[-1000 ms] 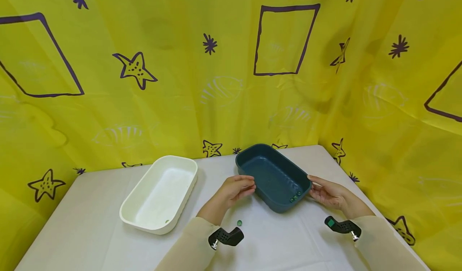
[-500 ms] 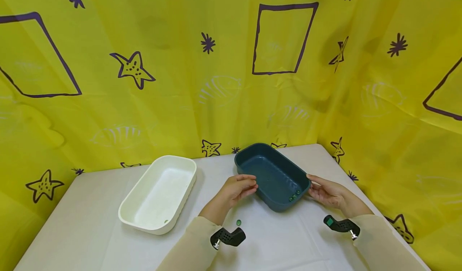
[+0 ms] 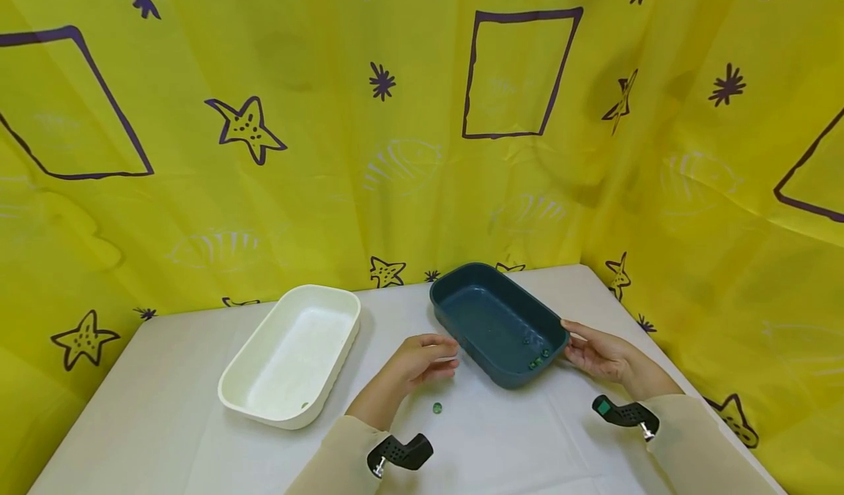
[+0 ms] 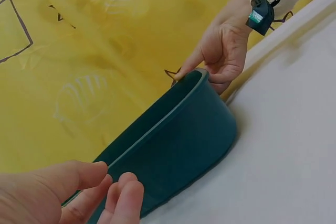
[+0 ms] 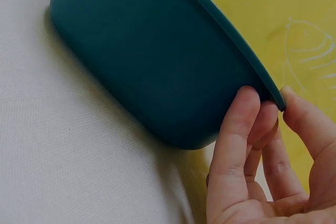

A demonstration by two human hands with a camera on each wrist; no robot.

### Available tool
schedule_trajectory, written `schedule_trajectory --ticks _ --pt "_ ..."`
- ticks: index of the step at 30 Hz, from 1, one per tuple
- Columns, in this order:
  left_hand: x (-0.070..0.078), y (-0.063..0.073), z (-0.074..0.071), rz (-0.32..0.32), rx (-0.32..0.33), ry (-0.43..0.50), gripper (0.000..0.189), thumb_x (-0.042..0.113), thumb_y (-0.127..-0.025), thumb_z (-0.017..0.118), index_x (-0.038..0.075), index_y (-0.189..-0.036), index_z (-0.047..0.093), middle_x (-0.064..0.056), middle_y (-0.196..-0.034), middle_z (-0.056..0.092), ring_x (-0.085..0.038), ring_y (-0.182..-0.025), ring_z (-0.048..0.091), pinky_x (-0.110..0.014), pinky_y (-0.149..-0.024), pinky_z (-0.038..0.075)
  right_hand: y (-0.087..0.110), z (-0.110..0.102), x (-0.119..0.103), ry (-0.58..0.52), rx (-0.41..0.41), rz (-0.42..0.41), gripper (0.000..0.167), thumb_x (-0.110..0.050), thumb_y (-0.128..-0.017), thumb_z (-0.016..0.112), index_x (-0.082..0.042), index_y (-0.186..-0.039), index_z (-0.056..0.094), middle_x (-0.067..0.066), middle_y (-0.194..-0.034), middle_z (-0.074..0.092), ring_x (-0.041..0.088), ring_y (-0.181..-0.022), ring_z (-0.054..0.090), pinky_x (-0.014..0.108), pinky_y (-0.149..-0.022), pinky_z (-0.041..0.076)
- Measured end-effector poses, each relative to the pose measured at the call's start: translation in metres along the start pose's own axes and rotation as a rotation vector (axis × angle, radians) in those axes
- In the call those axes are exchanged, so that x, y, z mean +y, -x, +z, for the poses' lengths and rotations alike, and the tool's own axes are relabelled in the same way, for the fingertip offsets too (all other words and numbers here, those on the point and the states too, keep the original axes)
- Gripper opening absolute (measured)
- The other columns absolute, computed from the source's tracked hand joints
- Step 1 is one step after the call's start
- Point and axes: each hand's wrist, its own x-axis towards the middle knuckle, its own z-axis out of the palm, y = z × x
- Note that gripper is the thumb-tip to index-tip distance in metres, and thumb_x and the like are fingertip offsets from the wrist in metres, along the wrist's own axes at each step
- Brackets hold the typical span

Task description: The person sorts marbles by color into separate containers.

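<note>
A dark teal rectangular tub (image 3: 491, 334) stands on the table. My right hand (image 3: 601, 354) pinches its rim at the near right corner, thumb over the edge and fingers under it, as the right wrist view shows. Several small green marble-like pieces (image 3: 539, 360) lie inside near that corner. My left hand (image 3: 422, 361) hovers beside the tub's left wall, fingers loosely bent; nothing shows in it. In the left wrist view its fingertips (image 4: 128, 184) overlap the tub's wall. One more green piece (image 3: 437, 408) lies on the tablecloth near my left wrist.
A cream rectangular tub (image 3: 290, 356) stands to the left, with a small green spot at its near right corner. White cloth covers the table (image 3: 514, 436). A yellow patterned curtain (image 3: 316, 151) hangs along the back and right edges.
My left hand has drawn back from the teal tub's rim, down and slightly left. Another faint green piece now shows inside the tub. My right hand keeps its place on the rim.
</note>
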Motion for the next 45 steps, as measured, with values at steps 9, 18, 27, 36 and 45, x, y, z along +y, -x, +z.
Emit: schedule_trajectory --ticks 9,18,27,36,45 --pt "-0.018 0.022 -0.018 0.012 0.036 -0.12 0.03 0.009 -0.09 0.069 -0.006 -0.116 0.065 -0.006 -0.09 0.068 -0.008 -0.069 0.067 -0.026 -0.067 0.061 0.0 -0.001 0.001 0.001 -0.025 0.007 0.026 -0.025 -0.102 0.053 -0.01 -0.087 0.068 0.001 -0.086 0.064 0.008 -0.08 0.065 0.014 -0.082 0.055" --pt "-0.036 0.038 -0.027 0.056 0.084 -0.262 0.025 0.008 -0.084 0.072 -0.002 -0.107 0.069 -0.004 -0.083 0.068 -0.012 -0.068 0.067 -0.03 -0.061 0.062 0.001 -0.001 0.001 -0.003 -0.027 0.011 0.028 -0.025 -0.102 0.052 -0.009 -0.087 0.069 0.002 -0.086 0.064 0.009 -0.08 0.065 0.013 -0.081 0.055" --pt "-0.042 0.046 -0.022 0.118 0.096 -0.399 0.019 0.004 -0.079 0.078 0.003 -0.098 0.072 -0.002 -0.082 0.069 -0.014 -0.069 0.068 -0.03 -0.058 0.061 0.001 -0.001 0.001 -0.021 -0.031 0.006 0.025 -0.024 -0.102 0.053 -0.01 -0.088 0.068 0.002 -0.087 0.064 0.009 -0.08 0.065 0.014 -0.081 0.056" --pt "-0.042 0.051 -0.017 0.176 0.114 -0.488 0.013 0.001 -0.076 0.08 0.004 -0.087 0.073 -0.001 -0.075 0.062 -0.013 -0.064 0.062 -0.026 -0.057 0.059 0.001 0.001 0.0 -0.012 -0.012 0.002 0.024 -0.024 -0.102 0.054 -0.01 -0.088 0.067 0.002 -0.086 0.064 0.009 -0.079 0.065 0.014 -0.08 0.056" --pt "-0.047 0.05 -0.015 0.212 0.142 -0.533 0.012 0.0 -0.074 0.08 0.006 -0.081 0.073 0.001 -0.072 0.061 -0.011 -0.059 0.058 -0.025 -0.055 0.057 0.0 -0.001 0.001 -0.015 -0.014 0.001 0.024 -0.024 -0.102 0.054 -0.008 -0.088 0.067 0.003 -0.086 0.064 0.01 -0.078 0.065 0.014 -0.081 0.056"
